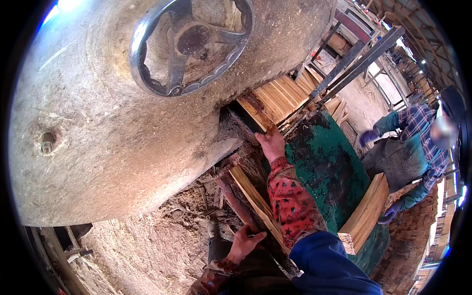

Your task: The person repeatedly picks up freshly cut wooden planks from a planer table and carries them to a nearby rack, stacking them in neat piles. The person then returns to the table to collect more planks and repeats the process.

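Observation:
My right hand (pixel 271 144) is at the near end of a bark-edged piece of wood (pixel 255 110), its fingers and thumb closed around the corner. That piece lies against a row of pale sawn boards (pixel 282 96) beside the big machine housing. Nearer to me, my left hand (pixel 243 245) grips the bark side of a long wooden slab (pixel 255 199), which slants up beside my right forearm. The slab's lower end is partly hidden by my blue clothing. To the right, a thick curved wood offcut (pixel 366 211) rests across the edge of a green table.
A large dusty housing with a metal handwheel (pixel 191 42) fills the upper left. The worn green table (pixel 329 162) is littered with bark. A co-worker (pixel 413 142) in gloves and apron stands beyond it, near stacked wood (pixel 413 236). Sawdust (pixel 142 250) covers the ground.

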`<state>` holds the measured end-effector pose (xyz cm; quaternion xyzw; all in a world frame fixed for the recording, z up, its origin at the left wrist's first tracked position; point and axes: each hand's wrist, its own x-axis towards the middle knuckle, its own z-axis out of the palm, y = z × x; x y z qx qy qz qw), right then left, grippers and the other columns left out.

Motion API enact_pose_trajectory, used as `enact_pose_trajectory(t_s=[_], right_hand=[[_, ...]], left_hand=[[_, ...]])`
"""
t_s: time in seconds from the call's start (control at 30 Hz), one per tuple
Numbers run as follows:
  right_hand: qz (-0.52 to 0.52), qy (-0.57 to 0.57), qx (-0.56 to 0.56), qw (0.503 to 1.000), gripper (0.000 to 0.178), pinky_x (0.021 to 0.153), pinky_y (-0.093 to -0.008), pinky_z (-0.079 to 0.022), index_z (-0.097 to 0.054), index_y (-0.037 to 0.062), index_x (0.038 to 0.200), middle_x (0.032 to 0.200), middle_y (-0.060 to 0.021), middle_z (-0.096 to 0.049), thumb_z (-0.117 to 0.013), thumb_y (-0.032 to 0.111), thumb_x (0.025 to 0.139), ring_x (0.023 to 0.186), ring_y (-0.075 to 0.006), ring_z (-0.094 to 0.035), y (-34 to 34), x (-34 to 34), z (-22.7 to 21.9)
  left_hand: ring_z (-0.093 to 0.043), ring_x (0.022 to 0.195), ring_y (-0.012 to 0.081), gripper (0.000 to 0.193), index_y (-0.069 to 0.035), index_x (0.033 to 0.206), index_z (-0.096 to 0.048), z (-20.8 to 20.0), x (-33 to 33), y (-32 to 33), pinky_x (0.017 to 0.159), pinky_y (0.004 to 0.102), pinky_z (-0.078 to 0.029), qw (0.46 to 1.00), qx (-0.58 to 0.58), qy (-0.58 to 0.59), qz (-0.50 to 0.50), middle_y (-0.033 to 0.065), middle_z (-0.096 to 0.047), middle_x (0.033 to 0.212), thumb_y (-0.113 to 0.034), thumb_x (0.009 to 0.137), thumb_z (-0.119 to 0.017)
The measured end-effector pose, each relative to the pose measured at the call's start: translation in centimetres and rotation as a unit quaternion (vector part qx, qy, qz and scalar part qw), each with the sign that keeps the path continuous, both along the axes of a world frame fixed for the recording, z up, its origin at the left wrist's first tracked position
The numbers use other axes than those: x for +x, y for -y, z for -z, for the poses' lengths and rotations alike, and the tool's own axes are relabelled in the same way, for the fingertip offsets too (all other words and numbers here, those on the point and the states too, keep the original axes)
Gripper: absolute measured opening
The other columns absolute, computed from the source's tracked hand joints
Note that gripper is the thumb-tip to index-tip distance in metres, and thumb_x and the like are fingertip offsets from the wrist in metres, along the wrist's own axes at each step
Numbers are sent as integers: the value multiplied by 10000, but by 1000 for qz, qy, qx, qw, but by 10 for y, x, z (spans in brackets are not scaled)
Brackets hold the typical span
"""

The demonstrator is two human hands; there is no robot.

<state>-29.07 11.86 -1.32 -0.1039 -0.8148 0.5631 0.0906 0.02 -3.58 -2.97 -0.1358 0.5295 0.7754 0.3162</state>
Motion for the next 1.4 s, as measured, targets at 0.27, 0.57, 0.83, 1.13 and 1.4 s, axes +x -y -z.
enact_pose_trajectory(t_s=[0.27,0.57,0.83,1.13,1.4], right_hand=[[61,-56,-1,997,490,658,-329,-505,-577,13,1177,751,-87,-573,-761,223,774,700,-213,-590,0,19,20],[-46,4,334,942,394,738,-487,-494,-649,16,790,836,-226,-639,-626,409,812,825,-421,-621,-27,6,1],[-60,115,363,923,331,733,-468,-484,-710,67,856,846,-195,-632,-638,389,829,849,-389,-609,-125,145,-31],[29,227,413,882,314,762,-464,-487,-699,54,904,933,-206,-615,-706,336,768,915,-410,-596,-236,321,-30],[-6,116,386,915,490,839,-458,-488,-590,46,1172,1084,-167,-618,-717,320,787,1009,-385,-595,-162,215,-29]], left_hand=[[-624,814,156,265,10,1012,-593,-5,-1,1,585,322,-606,1000,-11,18,6,52,-609,897,-128,844,-744],[-611,736,128,303,13,938,-594,-16,-1,1,581,284,-578,1000,-9,0,-15,48,-616,841,-203,826,-775],[-638,800,163,330,33,1035,-596,-35,-7,-1,604,299,-598,999,-24,17,-14,89,-639,921,-185,841,-752],[-656,885,197,315,23,1115,-584,-26,-1,-2,630,312,-598,999,11,38,-17,101,-653,1035,-150,878,-698],[-638,834,163,351,42,1093,-604,-45,-4,-6,601,306,-592,999,5,39,-34,94,-657,970,-192,862,-729]])
